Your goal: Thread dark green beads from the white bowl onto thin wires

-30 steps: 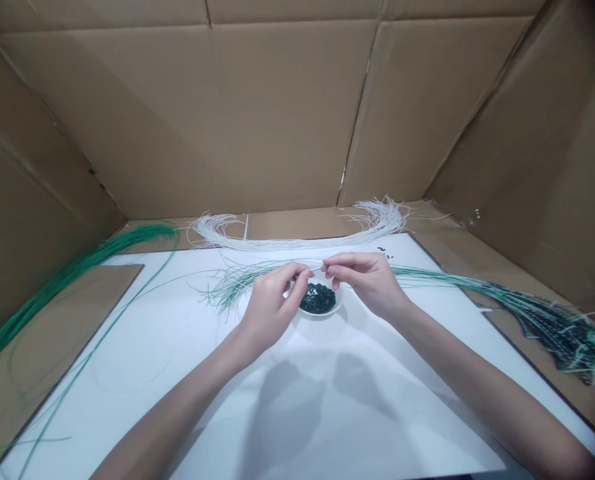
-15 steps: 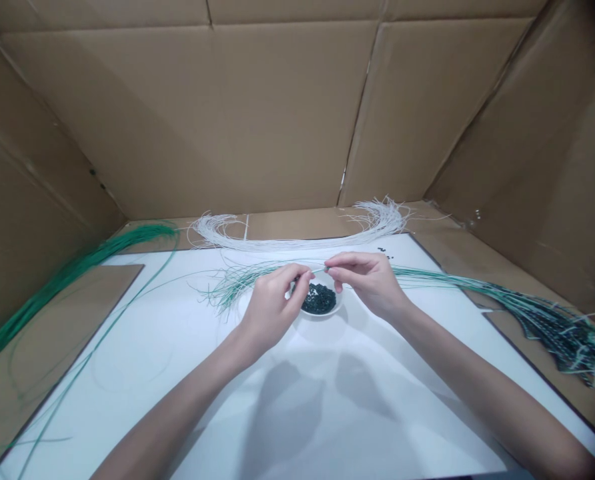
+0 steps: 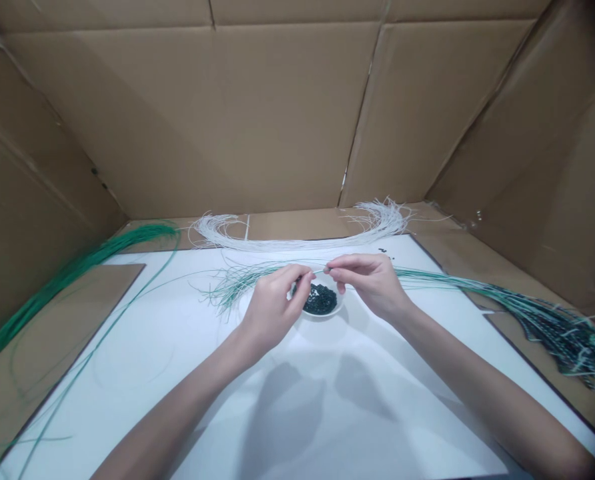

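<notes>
Over a white bowl (image 3: 341,304) of small dark beads (image 3: 320,300), my two hands face each other, fingertips a short gap apart. My left hand (image 3: 280,297) is closed, thumb and forefinger pinching a thin green cord (image 3: 319,271). The cord crosses the gap to my right hand (image 3: 370,280), whose thumb and forefinger also pinch together at its end. Whether a bead sits in the right fingertips is too small to tell. Behind the hands lies a bundle of green cords (image 3: 232,283), running right to a beaded, knotted section (image 3: 562,333).
White cords (image 3: 297,245) curve along the back of the white board (image 3: 177,400). A thick green bundle of cord (image 3: 77,287) lies at the left, with loose strands trailing onto the board. Stray beads (image 3: 383,251) sit near the back. Cardboard walls (image 3: 277,120) enclose the back and sides.
Almost nothing differs. Both hands keep their pinch over the bowl, and the view has shifted very slightly.
</notes>
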Motion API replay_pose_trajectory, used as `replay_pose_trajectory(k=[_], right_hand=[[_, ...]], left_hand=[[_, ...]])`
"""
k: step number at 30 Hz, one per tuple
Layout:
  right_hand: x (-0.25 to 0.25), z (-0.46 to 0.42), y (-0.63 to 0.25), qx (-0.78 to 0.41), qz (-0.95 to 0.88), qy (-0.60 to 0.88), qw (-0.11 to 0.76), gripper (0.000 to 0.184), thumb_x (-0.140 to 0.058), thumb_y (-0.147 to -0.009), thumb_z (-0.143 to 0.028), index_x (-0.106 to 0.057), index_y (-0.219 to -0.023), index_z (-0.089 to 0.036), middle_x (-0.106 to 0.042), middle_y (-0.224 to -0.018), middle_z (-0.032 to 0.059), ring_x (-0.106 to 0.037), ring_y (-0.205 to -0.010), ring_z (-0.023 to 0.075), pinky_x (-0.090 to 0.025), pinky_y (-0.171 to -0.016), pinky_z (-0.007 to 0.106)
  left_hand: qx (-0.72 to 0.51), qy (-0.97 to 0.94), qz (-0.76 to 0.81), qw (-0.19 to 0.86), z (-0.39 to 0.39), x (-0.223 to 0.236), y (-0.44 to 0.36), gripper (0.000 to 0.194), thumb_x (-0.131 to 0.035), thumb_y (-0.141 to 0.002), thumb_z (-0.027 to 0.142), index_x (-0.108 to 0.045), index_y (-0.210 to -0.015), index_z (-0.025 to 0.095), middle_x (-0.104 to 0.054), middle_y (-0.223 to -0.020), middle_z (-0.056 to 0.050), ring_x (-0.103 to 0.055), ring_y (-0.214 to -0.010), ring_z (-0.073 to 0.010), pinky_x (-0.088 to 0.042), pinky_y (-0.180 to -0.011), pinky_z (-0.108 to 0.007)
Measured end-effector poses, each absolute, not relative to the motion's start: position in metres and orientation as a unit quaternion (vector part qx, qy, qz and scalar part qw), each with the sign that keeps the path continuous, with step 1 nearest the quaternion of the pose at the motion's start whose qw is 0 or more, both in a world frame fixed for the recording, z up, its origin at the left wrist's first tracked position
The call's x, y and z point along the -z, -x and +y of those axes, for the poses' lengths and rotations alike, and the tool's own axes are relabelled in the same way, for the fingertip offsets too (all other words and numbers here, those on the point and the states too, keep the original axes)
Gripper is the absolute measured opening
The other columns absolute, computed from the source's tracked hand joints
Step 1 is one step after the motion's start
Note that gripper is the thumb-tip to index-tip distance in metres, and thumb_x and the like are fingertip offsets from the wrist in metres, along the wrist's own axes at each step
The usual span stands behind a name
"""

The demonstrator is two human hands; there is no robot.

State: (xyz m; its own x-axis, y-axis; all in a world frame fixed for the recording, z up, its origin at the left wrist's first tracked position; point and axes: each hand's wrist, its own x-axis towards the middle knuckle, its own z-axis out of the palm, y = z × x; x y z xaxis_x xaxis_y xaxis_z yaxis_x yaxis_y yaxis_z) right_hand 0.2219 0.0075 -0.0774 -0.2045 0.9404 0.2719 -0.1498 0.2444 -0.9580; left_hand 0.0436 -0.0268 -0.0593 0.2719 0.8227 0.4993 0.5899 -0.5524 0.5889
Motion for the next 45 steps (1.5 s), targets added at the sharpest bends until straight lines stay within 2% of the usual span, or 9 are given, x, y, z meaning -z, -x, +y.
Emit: replay_pose_trajectory(k=[11,18,25,36,45], right_hand=[[0.071,0.005,-0.219,-0.473,-0.607,0.35,0.534,0.01,-0.073,-0.059,-0.024,-0.072,-0.069,-0.02,-0.067,-0.071,0.0024,-0.053,-0.051,0.0095,-0.045,-0.044,0.025],[0.07,0.002,-0.221,-0.376,-0.666,0.386,0.516,0.017,-0.069,-0.064,-0.029,-0.07,-0.078,-0.02,-0.068,-0.078,0.0046,-0.058,-0.067,0.0151,-0.05,-0.049,0.027],[0.065,-0.004,-0.221,-0.245,-0.742,0.387,0.489,0.009,-0.062,-0.072,-0.024,-0.068,-0.079,-0.022,-0.068,-0.079,0.0026,-0.06,-0.069,0.0147,-0.05,-0.06,0.028],[0.07,-0.005,-0.217,-0.326,-0.708,0.383,0.494,0.019,-0.065,-0.068,-0.03,-0.067,-0.084,-0.02,-0.068,-0.082,0.0047,-0.06,-0.067,0.0144,-0.052,-0.056,0.028],[0.074,-0.004,-0.214,-0.373,-0.658,0.383,0.531,0.02,-0.067,-0.066,-0.031,-0.067,-0.082,-0.019,-0.067,-0.079,0.0057,-0.06,-0.069,0.0157,-0.052,-0.049,0.025]], left_hand=[[-0.396,-0.792,0.446,0.131,-0.027,0.057,-0.043,0.02,-0.04,-0.086,0.022,-0.058,-0.078,0.017,-0.062,-0.072,0.0,-0.051,-0.061,-0.0092,-0.038,-0.058,-0.02],[-0.376,-0.795,0.455,0.142,-0.026,0.058,-0.043,0.021,-0.038,-0.086,0.021,-0.058,-0.079,0.017,-0.062,-0.073,-0.001,-0.051,-0.063,-0.0098,-0.038,-0.059,-0.02],[-0.363,-0.793,0.467,0.144,-0.025,0.06,-0.044,0.021,-0.039,-0.086,0.021,-0.058,-0.077,0.017,-0.06,-0.069,0.0,-0.05,-0.06,-0.0094,-0.036,-0.057,-0.02],[-0.383,-0.785,0.468,0.138,-0.024,0.063,-0.043,0.021,-0.039,-0.086,0.022,-0.059,-0.081,0.017,-0.062,-0.074,0.0,-0.05,-0.063,-0.0095,-0.036,-0.059,-0.021],[-0.38,-0.797,0.448,0.137,-0.026,0.061,-0.045,0.023,-0.038,-0.086,0.022,-0.06,-0.08,0.017,-0.063,-0.074,-0.002,-0.052,-0.063,-0.0106,-0.038,-0.06,-0.022]])
